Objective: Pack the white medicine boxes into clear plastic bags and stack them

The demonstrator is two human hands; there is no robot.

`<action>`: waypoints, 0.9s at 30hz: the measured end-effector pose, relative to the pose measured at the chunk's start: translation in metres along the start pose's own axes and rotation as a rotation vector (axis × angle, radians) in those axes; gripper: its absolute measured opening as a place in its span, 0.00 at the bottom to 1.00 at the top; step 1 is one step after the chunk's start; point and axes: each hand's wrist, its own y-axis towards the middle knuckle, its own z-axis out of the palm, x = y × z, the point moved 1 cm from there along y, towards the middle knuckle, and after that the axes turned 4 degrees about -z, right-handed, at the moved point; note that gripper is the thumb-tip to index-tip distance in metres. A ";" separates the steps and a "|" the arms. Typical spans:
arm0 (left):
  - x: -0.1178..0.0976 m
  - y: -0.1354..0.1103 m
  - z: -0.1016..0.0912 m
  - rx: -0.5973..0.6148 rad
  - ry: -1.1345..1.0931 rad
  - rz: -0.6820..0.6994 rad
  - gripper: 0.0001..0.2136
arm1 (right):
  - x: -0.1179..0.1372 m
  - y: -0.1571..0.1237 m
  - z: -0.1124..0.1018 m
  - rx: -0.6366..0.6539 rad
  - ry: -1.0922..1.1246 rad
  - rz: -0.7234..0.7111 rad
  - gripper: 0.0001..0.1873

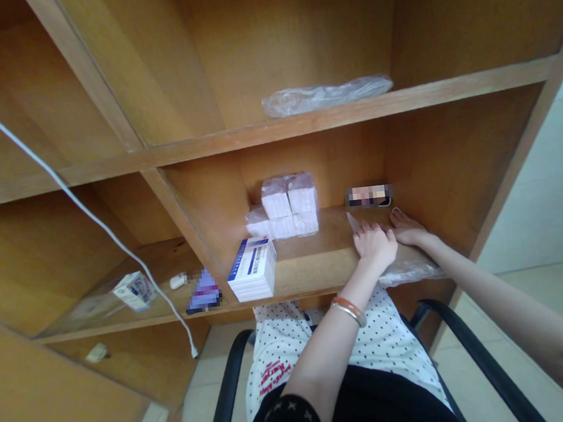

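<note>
from my remote seat on the head camera, i log this shelf unit, one bay at a time.

left hand (375,245): lies flat on the wooden shelf (317,267), fingers (368,230) spread and straight, holding nothing i can see. two bangles (348,311) sit on the wrist.

right hand (407,228): rests just beside the left, reaching in from the right, fingers (399,217) slightly bent against the shelf, also wide of any grip.

plastic bag (411,271): translucent, bunched under both hands and hanging over the shelf's front edge. i cannot tell whether either hand pinches it.

pale sliver (352,222): just past the left fingertips, too small to identify.

blurred item (368,196): at the back of the shelf, behind the hands, unreadable.

white packs (286,207): wrapped, stacked at the back, left of the hands.

box (252,268): white and blue, near the shelf's front edge, left of the packs.

next bay left: carton (135,291), small white object (178,281), blurred purple item (203,293), with a white cable (111,219) hanging past them.

shelf above: second bag (327,96).

below: black chair arms (483,364), polka-dot cloth (326,347) across the lap.
</note>
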 end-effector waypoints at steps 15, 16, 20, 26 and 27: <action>0.022 0.028 0.031 0.093 0.144 -0.161 0.35 | 0.000 0.002 0.003 -0.138 0.036 0.003 0.35; 0.024 0.029 0.027 0.051 0.081 -0.153 0.33 | 0.001 -0.001 -0.002 -0.198 0.027 -0.016 0.32; 0.040 0.032 -0.008 -0.283 -0.512 -0.242 0.18 | 0.016 -0.013 -0.026 -0.370 -0.011 -0.103 0.26; 0.088 0.055 -0.089 -0.679 -0.880 -0.430 0.11 | 0.063 -0.042 -0.044 -0.284 0.116 -0.331 0.32; 0.098 0.060 -0.104 -0.740 -0.930 -0.442 0.11 | 0.069 -0.046 -0.040 -0.217 0.123 -0.349 0.34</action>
